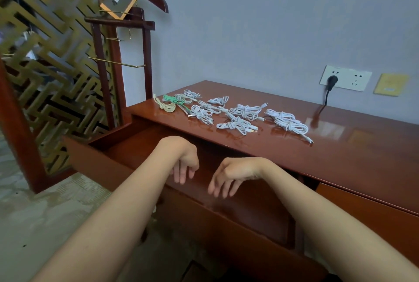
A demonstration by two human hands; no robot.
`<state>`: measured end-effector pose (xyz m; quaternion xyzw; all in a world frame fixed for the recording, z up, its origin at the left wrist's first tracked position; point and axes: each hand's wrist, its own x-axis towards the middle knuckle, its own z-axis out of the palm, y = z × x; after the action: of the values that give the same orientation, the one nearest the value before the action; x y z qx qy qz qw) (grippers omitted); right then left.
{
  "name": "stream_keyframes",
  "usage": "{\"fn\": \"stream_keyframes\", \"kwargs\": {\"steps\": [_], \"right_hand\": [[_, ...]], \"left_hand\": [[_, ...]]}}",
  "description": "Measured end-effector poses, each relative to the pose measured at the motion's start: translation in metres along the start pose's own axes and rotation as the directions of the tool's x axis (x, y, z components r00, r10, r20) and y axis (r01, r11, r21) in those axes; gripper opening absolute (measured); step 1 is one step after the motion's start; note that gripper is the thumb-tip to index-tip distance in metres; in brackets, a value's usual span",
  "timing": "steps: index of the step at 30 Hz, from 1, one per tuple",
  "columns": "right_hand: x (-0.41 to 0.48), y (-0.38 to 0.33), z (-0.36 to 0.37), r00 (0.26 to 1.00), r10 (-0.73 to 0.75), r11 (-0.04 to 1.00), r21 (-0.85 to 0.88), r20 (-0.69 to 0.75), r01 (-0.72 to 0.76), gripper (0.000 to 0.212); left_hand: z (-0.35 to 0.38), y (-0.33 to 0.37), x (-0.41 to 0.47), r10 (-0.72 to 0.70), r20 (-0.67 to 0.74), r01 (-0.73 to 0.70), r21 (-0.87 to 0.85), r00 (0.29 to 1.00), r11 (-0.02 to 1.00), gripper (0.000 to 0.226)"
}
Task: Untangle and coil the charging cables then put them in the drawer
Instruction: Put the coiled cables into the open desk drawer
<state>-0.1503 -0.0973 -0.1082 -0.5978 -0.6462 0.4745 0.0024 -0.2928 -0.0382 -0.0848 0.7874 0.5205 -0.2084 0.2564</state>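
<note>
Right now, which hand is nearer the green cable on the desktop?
Left. The left hand hangs over the open drawer, almost straight in front of the green cable. The right hand hangs farther right, in front of the white cables.

Two arms (127, 202), bare from wrist to the lower frame edge. The left hand (186, 163) and right hand (233, 174) are bare too; slim fingers (182, 175), tips slightly blurred.

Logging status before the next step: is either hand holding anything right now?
Left hand: open, fingers hanging loose, holding nothing.
Right hand: open, fingers hanging loose, holding nothing.
</note>
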Motion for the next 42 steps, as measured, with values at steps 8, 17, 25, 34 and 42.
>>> {"fn": "stream_keyframes", "kwargs": {"steps": [8, 17, 25, 34, 42], "right_hand": [[0.017, -0.016, -0.034, 0.912, -0.093, 0.982, 0.113, -0.4, 0.15, 0.029], [0.062, -0.045, -0.076, 0.531, -0.231, 0.973, -0.205, -0.816, 0.107, 0.024], [0.103, -0.043, -0.085, 0.547, -0.284, 0.849, -0.472, -0.787, -0.239, 0.036], [0.117, -0.039, -0.077, 0.471, -0.268, 0.896, -0.398, -0.84, -0.2, 0.02], [0.118, -0.048, -0.041, 0.393, -0.449, 0.879, -0.476, -0.802, 0.034, 0.028]], "left_hand": [[-0.045, -0.008, 0.029, 0.117, -0.347, -0.151, -0.073, 0.931, 0.986, 0.019], [-0.087, -0.045, 0.089, -0.024, -0.826, -0.175, -0.147, 0.563, 0.974, 0.036], [-0.085, -0.085, 0.132, -0.05, -0.794, -0.026, -0.083, 0.606, 0.996, 0.06], [-0.089, -0.105, 0.138, 0.015, -0.836, 0.024, 0.033, 0.548, 0.999, 0.031], [-0.083, -0.137, 0.099, 0.181, -0.752, -0.315, -0.037, 0.633, 0.948, 0.033]]}}
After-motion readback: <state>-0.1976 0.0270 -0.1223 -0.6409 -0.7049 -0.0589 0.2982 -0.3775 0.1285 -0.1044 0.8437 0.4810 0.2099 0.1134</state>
